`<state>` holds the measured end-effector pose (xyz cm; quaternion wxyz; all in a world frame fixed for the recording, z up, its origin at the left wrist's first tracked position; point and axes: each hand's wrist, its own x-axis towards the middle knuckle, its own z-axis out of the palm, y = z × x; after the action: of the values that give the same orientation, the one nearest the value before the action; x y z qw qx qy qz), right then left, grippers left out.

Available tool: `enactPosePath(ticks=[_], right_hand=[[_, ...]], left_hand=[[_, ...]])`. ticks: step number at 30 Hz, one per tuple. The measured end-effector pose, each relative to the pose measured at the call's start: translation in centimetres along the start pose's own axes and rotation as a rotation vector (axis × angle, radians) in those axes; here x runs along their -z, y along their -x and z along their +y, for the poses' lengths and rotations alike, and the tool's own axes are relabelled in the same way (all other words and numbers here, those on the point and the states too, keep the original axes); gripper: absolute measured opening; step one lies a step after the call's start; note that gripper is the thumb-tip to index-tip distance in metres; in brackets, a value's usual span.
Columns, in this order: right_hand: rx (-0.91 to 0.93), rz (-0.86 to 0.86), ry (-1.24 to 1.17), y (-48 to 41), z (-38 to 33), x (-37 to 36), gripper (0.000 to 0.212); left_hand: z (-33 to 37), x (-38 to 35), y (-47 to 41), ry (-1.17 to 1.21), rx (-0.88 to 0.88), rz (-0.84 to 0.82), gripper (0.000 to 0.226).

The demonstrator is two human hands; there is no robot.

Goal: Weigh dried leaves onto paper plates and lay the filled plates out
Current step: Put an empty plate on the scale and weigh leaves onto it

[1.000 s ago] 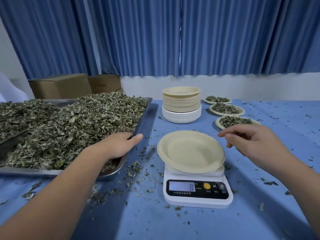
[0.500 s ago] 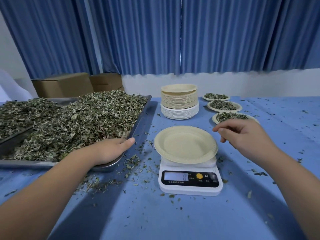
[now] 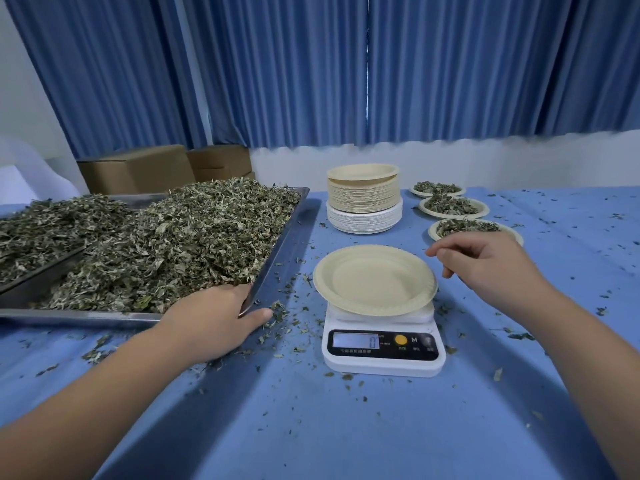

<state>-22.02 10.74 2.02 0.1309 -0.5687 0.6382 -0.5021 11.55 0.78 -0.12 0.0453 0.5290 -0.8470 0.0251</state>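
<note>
The left grip [image 3: 214, 320] lies over the near corner of the steel tray [image 3: 104, 315] at centre left, thumb outside the rim. Its fingers are buried in the dried leaves [image 3: 180, 244], so I cannot tell whether they clasp any. On the counter [image 3: 311, 427] to the right, the scale [image 3: 381, 362] reads zero under an empty paper plate [image 3: 374, 278]. The right grip [image 3: 485, 265] hovers beside it, loosely curled and holding nothing. The step probably goes best with small handfuls dropped mid-plate while watching the display. Three filled plates [image 3: 450, 204] line the upper right.

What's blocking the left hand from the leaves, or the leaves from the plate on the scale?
Nothing visible. The left hand lies over the tray corner at the dried leaves. From there to the empty plate on the scale lie only its low rim and cloth.
</note>
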Motion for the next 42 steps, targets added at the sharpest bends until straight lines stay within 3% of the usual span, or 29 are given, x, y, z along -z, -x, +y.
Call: enactPosePath(ticks=[3,7,15,21,30,38,42], right_hand=[[0.003,0.0,0.007,0.0,0.0,0.0,0.029],[-0.004,0.006,0.01,0.0,0.0,0.0,0.028],[-0.01,-0.001,0.018,-0.1,0.1,-0.1,0.027],[-0.019,0.004,0.015,-0.3,0.5,-0.1,0.028],[-0.023,-0.002,0.015,-0.3,0.7,0.0,0.027],[-0.027,0.006,-0.017,-0.4,0.7,0.0,0.027],[-0.033,0.012,-0.033,-0.4,0.8,0.1,0.028]], left_hand=[[-0.2,-0.7,0.5,-0.065,0.006,0.117,0.05],[-0.9,-0.6,0.5,0.089,-0.014,0.19,0.083],[-2.5,0.9,-1.2,0.413,0.019,0.136,0.049],[-3.1,1.8,-2.8,0.429,0.049,0.264,0.019],[-2.9,3.3,-4.1,-0.032,-0.043,0.334,0.044],[-1.9,3.8,-4.9,0.029,-0.048,0.282,0.045],[-0.3,5.1,-4.9,0.03,-0.091,0.346,0.041]])
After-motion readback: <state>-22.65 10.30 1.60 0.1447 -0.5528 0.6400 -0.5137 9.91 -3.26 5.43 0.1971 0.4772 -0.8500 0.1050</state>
